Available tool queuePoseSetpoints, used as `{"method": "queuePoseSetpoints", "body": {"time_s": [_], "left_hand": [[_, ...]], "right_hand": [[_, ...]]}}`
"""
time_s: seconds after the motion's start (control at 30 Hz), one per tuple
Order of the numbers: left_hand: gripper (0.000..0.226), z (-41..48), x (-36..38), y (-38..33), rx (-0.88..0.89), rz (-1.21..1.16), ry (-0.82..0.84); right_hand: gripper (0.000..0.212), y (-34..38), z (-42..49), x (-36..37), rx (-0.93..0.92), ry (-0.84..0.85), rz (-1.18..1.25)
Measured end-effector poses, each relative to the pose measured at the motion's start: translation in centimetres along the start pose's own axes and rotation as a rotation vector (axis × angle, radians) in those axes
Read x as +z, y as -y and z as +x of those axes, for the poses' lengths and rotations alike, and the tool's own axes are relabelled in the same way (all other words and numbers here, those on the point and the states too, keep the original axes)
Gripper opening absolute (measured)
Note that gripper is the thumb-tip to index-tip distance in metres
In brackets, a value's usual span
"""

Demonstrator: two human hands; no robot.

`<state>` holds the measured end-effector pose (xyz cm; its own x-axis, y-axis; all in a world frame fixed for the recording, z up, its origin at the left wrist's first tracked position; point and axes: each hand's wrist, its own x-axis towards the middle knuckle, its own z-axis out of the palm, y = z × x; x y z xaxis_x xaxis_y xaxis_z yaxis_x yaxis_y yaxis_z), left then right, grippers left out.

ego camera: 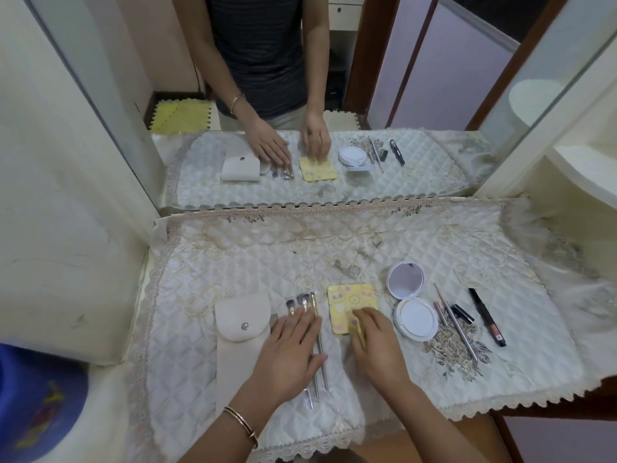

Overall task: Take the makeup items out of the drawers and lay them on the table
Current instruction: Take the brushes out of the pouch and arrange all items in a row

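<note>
The left hand (pixel 293 345) is lying flat, fingers spread, across the handles of a row of slim metal-handled makeup brushes (pixel 319 349) whose bristle heads are pointing toward the far side of the table. Just to the left of the brushes, a cream leather-like pouch with a snap-button flap (pixel 238 332) is resting lengthwise on the white quilted table cover with lace trim (pixel 233 262), and a small comb (pixel 274 320) is peeking out between pouch and hand. The right hand (pixel 374 342) is reaching to the near edge of a square yellow compact with a cartoon pattern (pixel 350 304), fingers curled over it and touching it; whether they are actually gripping it cannot be told. Right of that, a round white cushion compact (pixel 415 317) is lying open, its mirrored lid (pixel 405 279) tilting toward the far side. Farther right, thin makeup pencils (pixel 455 320) and a black tube (pixel 486 317) are lying side by side on the cover. A large mirror (pixel 300 95) is standing at the far edge, reflecting the whole layout. A thin bangle (pixel 242 421) is circling the left wrist.
</note>
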<state>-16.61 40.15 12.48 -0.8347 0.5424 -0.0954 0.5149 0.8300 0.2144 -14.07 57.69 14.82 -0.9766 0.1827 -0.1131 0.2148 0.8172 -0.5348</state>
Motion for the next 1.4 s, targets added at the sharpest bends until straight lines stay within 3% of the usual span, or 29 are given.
{"method": "queuePoseSetpoints", "body": {"time_s": [0.13, 0.27, 0.47, 0.63, 0.93, 1.2, 1.33, 1.4], "left_hand": [[0.057, -0.1, 1.2, -0.6, -0.014, 0.056, -0.060], [0.058, -0.1, 1.5, -1.5, -0.070, 0.094, -0.063], [0.058, -0.3, 0.7, -3.0, -0.142, 0.141, -0.074], [0.057, -0.5, -0.1, -3.9, -0.207, 0.118, -0.023], [0.060, -0.5, 0.0, -3.9, -0.248, 0.063, 0.016], [0.058, -0.8, 1.1, -3.6, -0.237, 0.080, -0.016], [0.056, -0.7, 1.6, -3.6, -0.246, 0.076, -0.034], [0.056, -0.6, 1.5, -3.7, -0.241, 0.036, -0.059]], "right_hand": [[0.056, -1.6, 1.1, -0.4, -0.103, 0.128, -0.243], [0.089, -2.7, 1.7, -0.7, -0.207, 0.276, -0.323], [0.058, -3.2, 2.1, -0.5, -0.330, 0.348, -0.363], [0.061, -4.7, 2.3, 0.4, -0.456, 0.398, -0.316], [0.059, -4.0, 1.8, -0.9, -0.400, 0.317, -0.293], [0.085, -3.5, 1.6, -1.0, -0.368, 0.344, -0.231], [0.077, -3.0, 1.3, -1.4, -0.335, 0.350, -0.205], [0.065, -3.0, 1.2, -1.8, -0.355, 0.274, -0.184]]}}
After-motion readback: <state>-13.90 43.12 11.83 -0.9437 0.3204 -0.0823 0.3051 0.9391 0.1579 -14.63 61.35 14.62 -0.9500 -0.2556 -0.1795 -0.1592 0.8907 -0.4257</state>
